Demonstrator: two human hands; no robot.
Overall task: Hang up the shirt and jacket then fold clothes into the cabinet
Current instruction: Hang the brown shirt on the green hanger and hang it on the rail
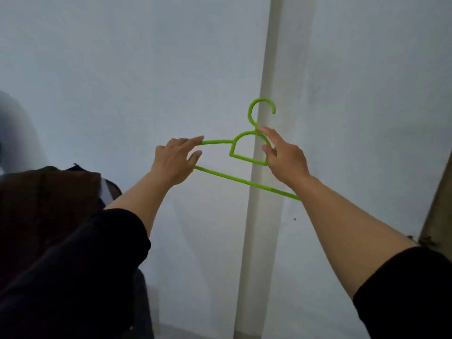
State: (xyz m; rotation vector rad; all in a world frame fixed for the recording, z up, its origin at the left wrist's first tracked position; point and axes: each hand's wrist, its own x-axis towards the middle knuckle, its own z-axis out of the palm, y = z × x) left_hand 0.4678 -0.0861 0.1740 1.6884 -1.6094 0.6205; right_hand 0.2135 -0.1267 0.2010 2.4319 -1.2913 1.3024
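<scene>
A bright green plastic hanger is held up in front of a pale wall, hook pointing up. My left hand grips its left shoulder arm, fingers over the top bar and thumb below. My right hand pinches the right side of the hanger's rounded neck piece. The hanger's right end is hidden behind my right wrist. A dark brown garment lies draped at the lower left, over my left arm or beside it; I cannot tell which. No rail shows.
A pale vertical post or pipe runs down the wall behind the hanger. A brownish panel edge stands at the far right. Something pale and blurred sits at the far left edge.
</scene>
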